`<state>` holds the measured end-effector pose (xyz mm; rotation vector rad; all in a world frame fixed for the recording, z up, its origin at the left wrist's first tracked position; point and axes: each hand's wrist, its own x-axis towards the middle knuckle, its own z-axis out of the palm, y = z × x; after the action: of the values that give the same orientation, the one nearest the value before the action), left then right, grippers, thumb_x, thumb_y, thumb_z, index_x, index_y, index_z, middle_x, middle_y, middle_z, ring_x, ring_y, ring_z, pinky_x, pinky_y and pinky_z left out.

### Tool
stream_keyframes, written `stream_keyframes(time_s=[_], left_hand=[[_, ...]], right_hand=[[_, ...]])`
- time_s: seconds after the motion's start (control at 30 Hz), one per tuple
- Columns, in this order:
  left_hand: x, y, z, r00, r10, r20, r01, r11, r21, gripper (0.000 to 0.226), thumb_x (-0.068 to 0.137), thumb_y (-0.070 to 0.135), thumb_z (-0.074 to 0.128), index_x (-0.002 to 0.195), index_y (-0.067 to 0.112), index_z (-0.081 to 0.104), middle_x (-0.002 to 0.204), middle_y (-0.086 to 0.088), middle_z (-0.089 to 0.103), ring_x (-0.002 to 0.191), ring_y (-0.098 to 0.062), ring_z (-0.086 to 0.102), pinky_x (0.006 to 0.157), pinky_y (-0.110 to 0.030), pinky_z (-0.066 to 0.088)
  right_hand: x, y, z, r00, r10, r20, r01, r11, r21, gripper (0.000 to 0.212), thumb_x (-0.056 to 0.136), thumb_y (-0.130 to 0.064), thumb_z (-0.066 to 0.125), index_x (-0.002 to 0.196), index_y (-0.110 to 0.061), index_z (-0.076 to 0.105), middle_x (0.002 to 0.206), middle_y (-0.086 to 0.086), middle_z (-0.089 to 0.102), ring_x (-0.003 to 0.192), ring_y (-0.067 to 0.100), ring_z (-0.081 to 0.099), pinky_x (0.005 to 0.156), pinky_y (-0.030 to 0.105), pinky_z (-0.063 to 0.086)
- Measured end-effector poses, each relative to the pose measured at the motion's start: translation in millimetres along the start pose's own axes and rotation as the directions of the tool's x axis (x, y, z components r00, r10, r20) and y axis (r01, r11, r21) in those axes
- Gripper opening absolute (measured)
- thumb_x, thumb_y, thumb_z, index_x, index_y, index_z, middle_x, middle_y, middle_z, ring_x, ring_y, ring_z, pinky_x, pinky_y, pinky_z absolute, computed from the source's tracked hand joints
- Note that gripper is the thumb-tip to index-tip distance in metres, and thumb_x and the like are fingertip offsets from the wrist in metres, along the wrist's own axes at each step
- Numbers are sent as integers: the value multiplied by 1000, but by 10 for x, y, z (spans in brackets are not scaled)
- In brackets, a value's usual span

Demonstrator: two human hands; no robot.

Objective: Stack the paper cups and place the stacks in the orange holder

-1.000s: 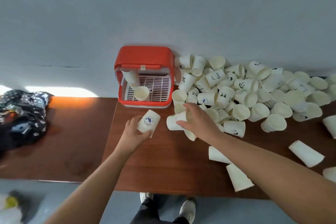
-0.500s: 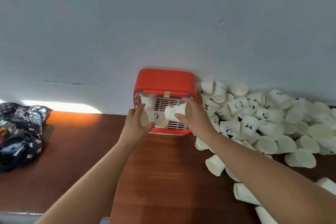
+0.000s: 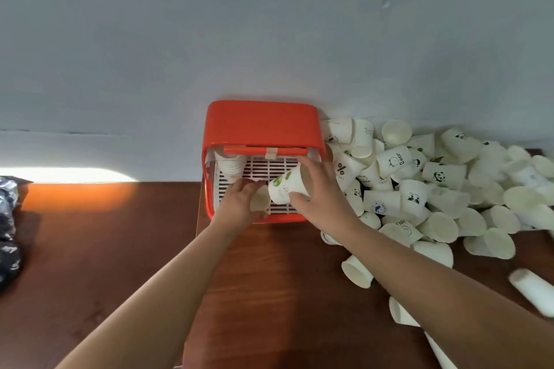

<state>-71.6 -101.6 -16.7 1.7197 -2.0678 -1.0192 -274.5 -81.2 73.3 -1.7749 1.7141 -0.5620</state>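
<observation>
So both hands are over the front of the orange holder (image 3: 260, 124), which sits at the back edge of the desk (image 3: 120, 249) by the wall. The right hand (image 3: 319, 193) has its fingers and thumb wrapped round a green-printed cup (image 3: 287, 186). The left hand (image 3: 238, 204) has its fingers curled round a plain cup (image 3: 260, 198).

The green-printed cup lies almost on its side, long axis roughly along the desk's back edge. Its base points left and a bit down at the plain cup's mouth, which opens to the right. Looks like they're about to be nested.

What I'd worry about: if the base goes in crooked it'll catch the rim and dent the paper. Squeezing too hard would oval the mouth too. The right forearm also passes close to the loose cups (image 3: 419, 186) toward the right edge, so a careless swing could roll some off. One stack (image 3: 230, 166) already stands in the holder's back left corner.
</observation>
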Motion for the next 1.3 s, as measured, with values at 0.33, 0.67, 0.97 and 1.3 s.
stream_keyframes(time_s=[0.33, 0.67, 0.97, 1.3], left_hand=[[-144, -339, -177, 990, -102, 102, 134, 914, -384, 69, 92, 9, 66, 152, 23, 36, 142, 6, 53, 124, -7, 54, 106, -27, 46], [-198, -404, -197, 993, -62, 105, 107, 859, -500, 42, 95, 29, 68, 137, 31, 57, 131, 12, 63, 118, -3, 60, 102, -29, 50], [-237, -360, -144, 998, -65, -6, 58, 928, -368, 44, 95, 24, 66, 138, 24, 55, 132, 9, 62, 118, -6, 59, 99, -25, 51], [-726, 266, 191, 995, -47, -92, 22, 967, -254, 19, 91, 18, 67, 109, 20, 61, 104, 2, 59, 95, -15, 59, 88, -35, 52]], right_hand=[[159, -121, 500, 985, -174, 21, 174, 958, -229, 76, 77, -34, 79, 138, -15, 37, 133, 4, 48, 122, 22, 49, 96, 38, 49], [264, 4, 758, 952, -80, 295, 148, 965, -217, 75, 89, -33, 68, 151, -19, 29, 150, 1, 39, 135, 22, 43, 108, 41, 41], [181, 22, 814, 970, 32, 240, 4, 989, -150, 81, 86, -36, 73, 151, -17, 29, 152, 3, 38, 138, 21, 39, 112, 38, 36], [-631, 728, -200, 996, 52, 71, -30, 960, -279, 51, 89, -34, 66, 133, -12, 51, 130, 3, 46, 119, 20, 51, 98, 31, 42]])
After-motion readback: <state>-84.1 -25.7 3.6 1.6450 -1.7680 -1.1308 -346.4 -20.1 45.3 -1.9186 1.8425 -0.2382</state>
